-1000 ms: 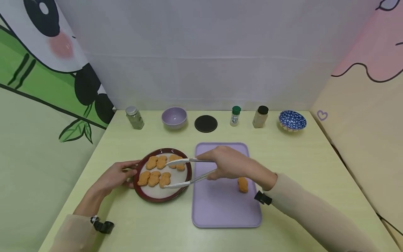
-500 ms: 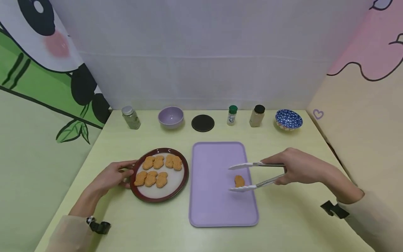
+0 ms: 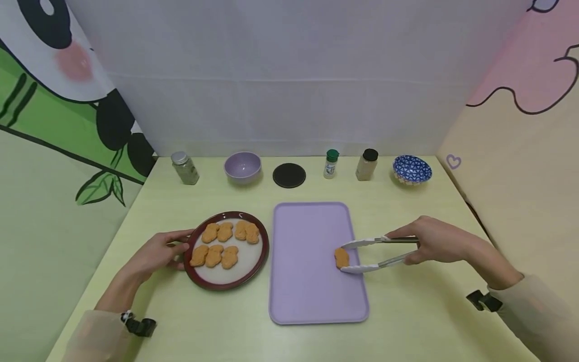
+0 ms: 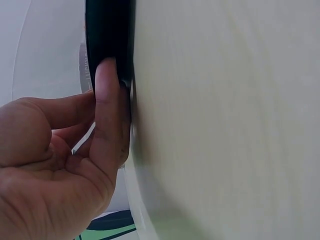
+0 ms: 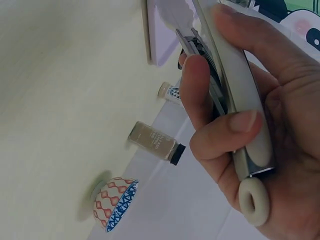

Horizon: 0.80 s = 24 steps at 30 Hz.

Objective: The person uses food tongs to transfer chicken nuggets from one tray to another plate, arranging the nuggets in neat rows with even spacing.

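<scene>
On the left, my left hand (image 3: 154, 256) pinches the rim of a round plate (image 3: 221, 286) with a brown edge and pale centre. In the left wrist view, some fingers (image 4: 106, 85) reach under the plate's dark edge (image 4: 109, 35). Several golden nuggets (image 3: 229, 257) lie in two rows on the plate. To the right, my right hand (image 3: 439, 242) grips metal tongs (image 3: 365, 243) with white tips. The tongs' spread tips lie on either side of one nugget (image 3: 342, 258) on the lilac tray (image 3: 307, 296); firm contact cannot be made out.
Along the back stand a grey-lidded jar (image 3: 185, 168), a lilac bowl (image 3: 243, 168), a black disc (image 3: 289, 175), a green-capped shaker (image 3: 331, 164), a black-capped jar (image 3: 367, 165) and a blue-patterned bowl (image 3: 411, 169). Behind them hangs a pale cloth (image 3: 289, 100).
My right hand has swung the tongs from over the plate to the tray's right side. Their tips have narrowed around the lone nugget, turning it slightly. The left hand stays at the plate.
</scene>
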Tool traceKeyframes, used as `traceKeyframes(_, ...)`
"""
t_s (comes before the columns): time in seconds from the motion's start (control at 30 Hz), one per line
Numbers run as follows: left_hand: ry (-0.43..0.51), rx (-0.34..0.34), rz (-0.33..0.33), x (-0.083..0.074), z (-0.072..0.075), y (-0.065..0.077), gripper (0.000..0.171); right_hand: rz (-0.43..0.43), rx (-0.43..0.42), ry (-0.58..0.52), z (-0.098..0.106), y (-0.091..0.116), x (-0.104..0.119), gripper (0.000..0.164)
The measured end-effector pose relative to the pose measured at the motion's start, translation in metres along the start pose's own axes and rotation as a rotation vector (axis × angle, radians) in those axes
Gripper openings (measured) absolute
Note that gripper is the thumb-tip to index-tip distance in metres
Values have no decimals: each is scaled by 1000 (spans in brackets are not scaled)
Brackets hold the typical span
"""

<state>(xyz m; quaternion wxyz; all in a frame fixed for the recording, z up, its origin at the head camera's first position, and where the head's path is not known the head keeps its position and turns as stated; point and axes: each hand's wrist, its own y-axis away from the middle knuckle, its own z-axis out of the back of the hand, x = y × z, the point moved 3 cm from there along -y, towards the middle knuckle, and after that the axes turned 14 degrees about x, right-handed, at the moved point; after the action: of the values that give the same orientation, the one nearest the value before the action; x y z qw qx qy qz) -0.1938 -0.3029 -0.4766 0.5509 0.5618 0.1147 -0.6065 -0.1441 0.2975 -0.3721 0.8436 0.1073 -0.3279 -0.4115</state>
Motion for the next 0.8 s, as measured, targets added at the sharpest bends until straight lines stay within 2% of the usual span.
traceKeyframes(0.17,-8,-1,-1,2,1,1,46,41,-15,8,5,-6,10,56)
traceKeyframes(0.3,-27,-6,-7,3,2,-1,45,97,-60,2,13,-22,37,55)
traceKeyframes(0.4,-37,-6,-9,2,2,-2,45,132,-96,25,18,-42,69,54)
traceKeyframes(0.57,-35,-9,-5,2,4,-2,45,168,-129,101,20,-87,120,54)
traceKeyframes(0.67,-37,-11,-4,2,4,-2,45,162,-130,136,16,-112,139,54)
traceKeyframes(0.8,-36,-9,-4,2,3,-1,45,118,-108,137,7,-133,151,54)
